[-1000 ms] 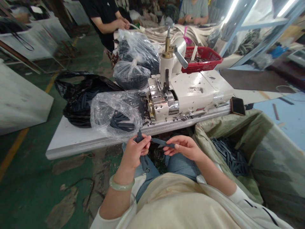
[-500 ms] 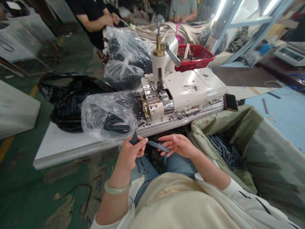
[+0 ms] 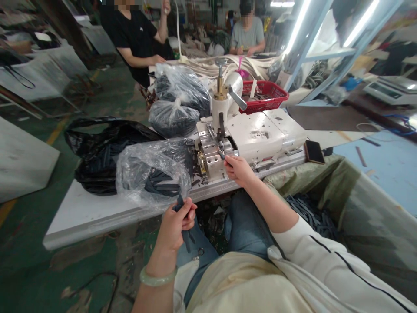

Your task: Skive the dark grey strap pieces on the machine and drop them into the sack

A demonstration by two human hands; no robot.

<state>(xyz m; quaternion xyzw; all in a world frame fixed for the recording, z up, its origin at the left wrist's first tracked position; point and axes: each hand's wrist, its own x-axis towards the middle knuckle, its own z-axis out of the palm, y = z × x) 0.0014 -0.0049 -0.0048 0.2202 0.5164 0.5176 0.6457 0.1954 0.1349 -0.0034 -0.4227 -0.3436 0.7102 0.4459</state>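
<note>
My left hand [image 3: 177,226] hides middle of dark strips [image 3: 188,239]; count can't be told. Right fingertips [image 3: 228,160] cover whatever sits at white machine [image 3: 215,150]; too small to tell. Contents of clear bag [image 3: 151,171] blurred behind plastic. Woven sack [image 3: 355,191] cut off by right edge.

The view comes from the person's head, facing forward and down over their lap [image 3: 247,217] toward the front edge of the desk [image 3: 94,213]. The left hand [image 3: 177,226] and right hand [image 3: 239,170] appear close, the sewing machine [image 3: 250,130] just beyond, and a seated co-worker [image 3: 247,32] well back across the desk.
</note>
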